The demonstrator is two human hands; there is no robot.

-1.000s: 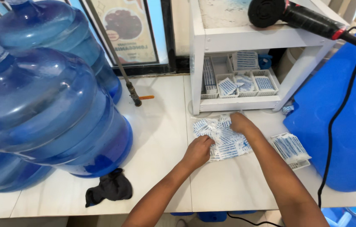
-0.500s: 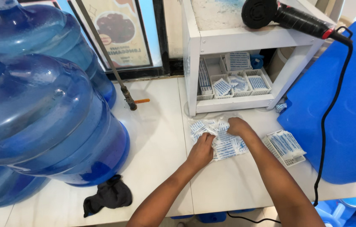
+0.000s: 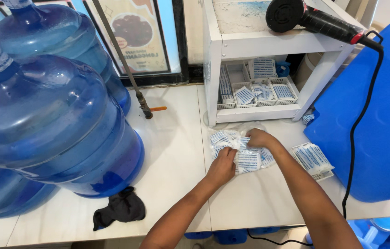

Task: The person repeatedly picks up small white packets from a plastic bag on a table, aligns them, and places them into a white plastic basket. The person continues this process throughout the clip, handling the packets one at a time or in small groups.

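A: Packets (image 3: pixel 245 154), a clear plastic bag of small blue-and-white ones, lie on the white worktop (image 3: pixel 176 152) just in front of the shelf unit, long axis running left to right along the far edge.

B: Biggest things first: water jugs (image 3: pixel 52 124) fill the worktop's left side, a blue container (image 3: pixel 379 138) the right edge.

A: White shelf unit (image 3: pixel 268 60) at the back, hair dryer (image 3: pixel 315 20) lying on top, nozzle pointing left.

B: Now the hands. Left hand (image 3: pixel 222 166) presses on the bag's near edge, fingers curled narrow and pinching the plastic.

A: Right hand (image 3: pixel 260 138) grips its far edge, fingers closed over it.

B: Tray of packets (image 3: pixel 312 159) just right of the bag. Black cloth (image 3: pixel 121 207) by the near edge.
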